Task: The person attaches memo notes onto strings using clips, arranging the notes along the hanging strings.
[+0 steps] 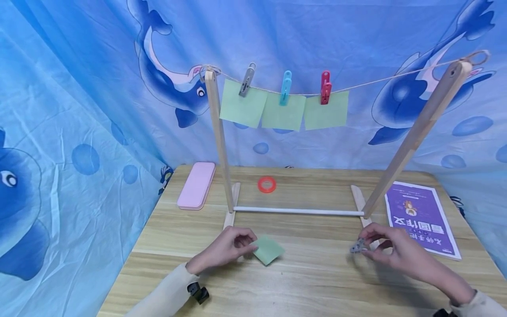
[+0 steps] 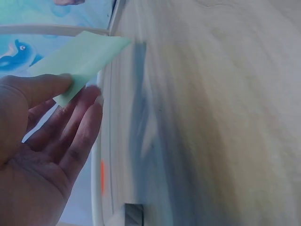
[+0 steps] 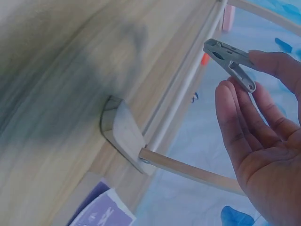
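Observation:
My left hand (image 1: 227, 247) pinches a green paper square (image 1: 268, 249) by its edge, between thumb and fingers, over the front of the table. In the left wrist view the thumb presses on the paper (image 2: 87, 54). To the right, my right hand (image 1: 390, 251) holds a grey clothespin (image 1: 358, 245) between thumb and fingertips; the right wrist view shows the clothespin (image 3: 230, 63) from the side. Beyond both hands, a string (image 1: 380, 80) carries three green papers (image 1: 283, 112) under a grey clothespin (image 1: 247, 79), a blue clothespin (image 1: 285, 88) and a red clothespin (image 1: 325, 88).
Two wooden posts (image 1: 420, 132) hold up the string, joined low by a white rod (image 1: 299, 211). A pink case (image 1: 196, 185) lies at the back left, a red tape roll (image 1: 266, 184) behind the rod. A purple booklet (image 1: 421, 218) lies right of the frame.

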The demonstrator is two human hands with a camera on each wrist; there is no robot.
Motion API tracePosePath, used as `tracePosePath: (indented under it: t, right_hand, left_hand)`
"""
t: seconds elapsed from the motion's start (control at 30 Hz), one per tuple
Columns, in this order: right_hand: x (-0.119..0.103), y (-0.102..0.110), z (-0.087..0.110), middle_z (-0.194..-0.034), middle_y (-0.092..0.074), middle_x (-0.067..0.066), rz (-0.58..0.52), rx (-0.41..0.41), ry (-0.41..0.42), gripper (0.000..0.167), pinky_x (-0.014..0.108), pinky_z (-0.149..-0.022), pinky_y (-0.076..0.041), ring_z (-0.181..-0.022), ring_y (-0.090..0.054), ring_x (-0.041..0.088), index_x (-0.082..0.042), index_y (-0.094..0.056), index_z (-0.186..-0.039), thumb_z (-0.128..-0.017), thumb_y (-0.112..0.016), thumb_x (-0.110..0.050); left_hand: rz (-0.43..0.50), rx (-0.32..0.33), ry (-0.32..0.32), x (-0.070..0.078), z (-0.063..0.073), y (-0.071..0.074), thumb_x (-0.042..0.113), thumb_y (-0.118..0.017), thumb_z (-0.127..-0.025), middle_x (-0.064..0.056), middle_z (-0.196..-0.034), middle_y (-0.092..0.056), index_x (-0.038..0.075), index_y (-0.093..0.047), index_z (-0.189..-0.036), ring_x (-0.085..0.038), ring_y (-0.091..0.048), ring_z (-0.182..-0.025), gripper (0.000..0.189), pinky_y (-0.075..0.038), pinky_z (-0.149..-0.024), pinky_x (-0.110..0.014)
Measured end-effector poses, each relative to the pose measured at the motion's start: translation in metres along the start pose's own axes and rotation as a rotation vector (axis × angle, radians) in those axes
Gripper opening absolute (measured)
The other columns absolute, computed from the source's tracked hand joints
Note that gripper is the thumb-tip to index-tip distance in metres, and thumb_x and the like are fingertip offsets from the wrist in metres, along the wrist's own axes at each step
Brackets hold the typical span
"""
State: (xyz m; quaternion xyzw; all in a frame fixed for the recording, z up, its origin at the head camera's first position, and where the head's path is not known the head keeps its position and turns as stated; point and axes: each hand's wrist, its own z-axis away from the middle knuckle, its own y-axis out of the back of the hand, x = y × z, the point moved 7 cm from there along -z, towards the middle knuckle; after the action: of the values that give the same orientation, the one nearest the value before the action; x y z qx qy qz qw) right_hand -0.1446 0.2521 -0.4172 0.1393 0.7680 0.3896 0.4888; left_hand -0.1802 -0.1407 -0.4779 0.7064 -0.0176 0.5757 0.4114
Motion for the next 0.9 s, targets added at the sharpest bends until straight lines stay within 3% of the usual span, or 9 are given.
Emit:
tracePosePath:
  t: [0.17, 0.5, 0.9]
  right_hand:
    - [-0.004, 0.006, -0.006, -0.096, -0.074, -0.010, 0.002, 0.014, -0.010, 0.031, 0.022, -0.067, -0.062, -0.088, -0.070, -0.002, -0.020, -0.071, -0.107, -0.084, -0.087, -0.009]
    - [-0.016, 0.029, -0.020, -0.096, -0.074, -0.006, 0.022, 0.064, 0.007, 0.032, 0.019, -0.068, -0.061, -0.085, -0.069, -0.004, -0.013, -0.072, -0.109, -0.082, -0.087, -0.005]
    - [-0.033, 0.058, -0.035, -0.098, -0.075, -0.006, 0.097, 0.147, 0.094, 0.041, 0.011, -0.069, -0.058, -0.084, -0.071, -0.003, -0.019, -0.073, -0.108, -0.077, -0.089, 0.002]
  left_hand:
    - [-0.026, 0.020, -0.017, 0.003, -0.009, 0.001, 0.023, -0.076, -0.096, 0.006, -0.095, -0.076, 0.020, -0.076, -0.103, -0.002, -0.067, -0.083, 0.007, -0.061, -0.074, -0.023]
    - [0.075, 0.047, -0.072, 0.013, -0.022, -0.002, 0.017, -0.073, -0.098, -0.007, -0.107, -0.077, 0.010, -0.075, -0.110, -0.006, -0.071, -0.090, 0.014, -0.064, -0.081, -0.023]
    - [0.156, 0.144, -0.045, 0.022, -0.035, -0.003, 0.009, -0.072, -0.098, -0.011, -0.107, -0.075, 0.005, -0.073, -0.112, -0.005, -0.070, -0.090, 0.015, -0.064, -0.082, -0.024]
